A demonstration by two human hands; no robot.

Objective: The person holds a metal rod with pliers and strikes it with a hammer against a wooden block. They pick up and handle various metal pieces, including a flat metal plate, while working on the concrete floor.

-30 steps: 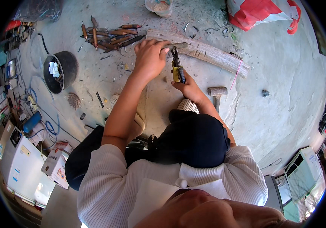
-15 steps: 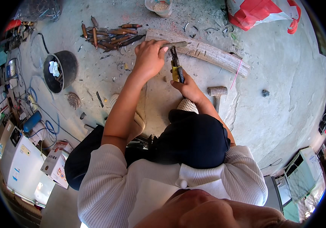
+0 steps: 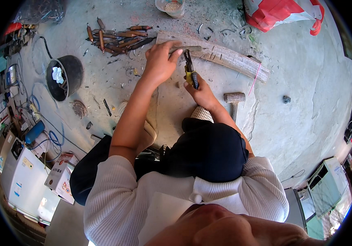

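Observation:
My left hand (image 3: 162, 61) is closed on a grey-brown rod-like piece (image 3: 191, 48), which points to the right over the near edge of a wooden plank (image 3: 233, 63). Pliers (image 3: 190, 69) with yellow and black handles are gripped in my right hand (image 3: 201, 91). Their dark jaws reach up to the underside of the rod; whether they bite on it I cannot tell. To the left of the plank lies a pile of brown and dark tapered cylinders (image 3: 120, 40). A hammer (image 3: 234, 98) with a worn head rests on the floor right of my right hand.
A black bucket (image 3: 74, 76) with white crumpled material stands at the left. At the top are a plastic tub of granules (image 3: 172, 14) and a red and white bag (image 3: 272, 16). Scraps and bent metal bits litter the concrete. A pink strip (image 3: 256, 78) crosses the plank's right end.
The rod in my left hand has shifted slightly left and its tip sits a little lower. The pliers and my right hand are almost unmoved.

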